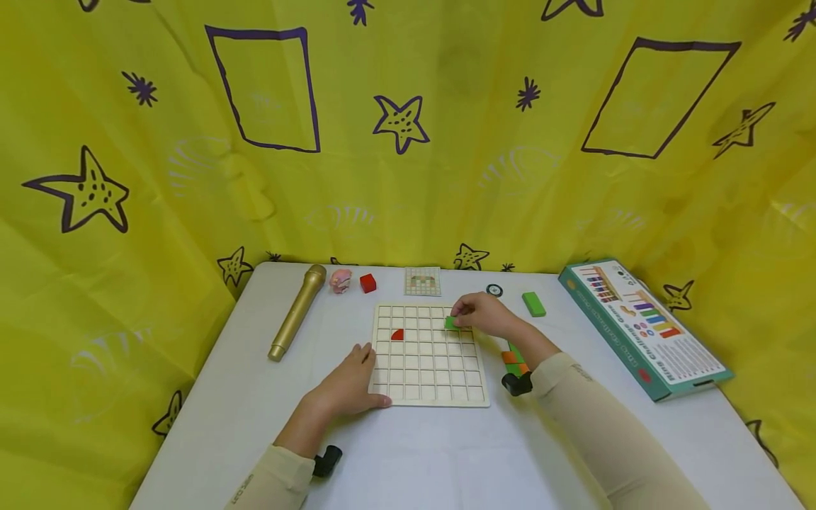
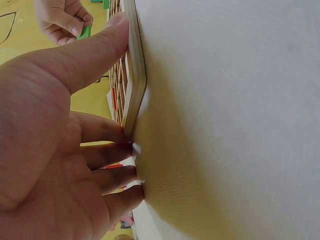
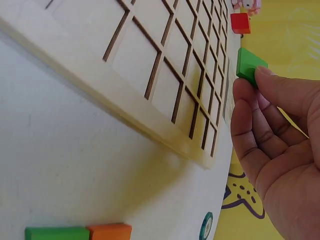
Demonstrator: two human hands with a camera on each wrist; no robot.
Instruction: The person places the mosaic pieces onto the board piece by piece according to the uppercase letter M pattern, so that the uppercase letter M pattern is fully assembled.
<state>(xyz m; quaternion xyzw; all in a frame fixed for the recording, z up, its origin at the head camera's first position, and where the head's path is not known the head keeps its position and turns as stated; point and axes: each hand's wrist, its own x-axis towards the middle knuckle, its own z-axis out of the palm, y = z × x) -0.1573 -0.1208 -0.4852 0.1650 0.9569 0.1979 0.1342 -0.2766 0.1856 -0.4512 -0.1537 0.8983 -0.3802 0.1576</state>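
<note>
A pale wooden grid board (image 1: pixel 430 363) lies flat on the white table, a red quarter-circle tile (image 1: pixel 398 334) in one of its upper-left cells. My left hand (image 1: pixel 347 379) steadies the board's near-left corner: the thumb (image 2: pixel 107 42) rests on the near edge and the extended fingers touch the left side. Over the far-right part of the grid, my right hand (image 1: pixel 486 315) pinches a small green tile (image 3: pixel 248 64) between thumb and fingertips. In the right wrist view this tile is held up above the board's surface.
Left of the board lies a gold microphone (image 1: pixel 296 312). Behind are a pink figure (image 1: pixel 341 280), a red cube (image 1: pixel 367 283), a pattern card (image 1: pixel 422 281) and a small round disc (image 1: pixel 494 290). Rightward are a green block (image 1: pixel 533 304), orange and green tiles (image 1: pixel 512 358) and a game box (image 1: pixel 647 329).
</note>
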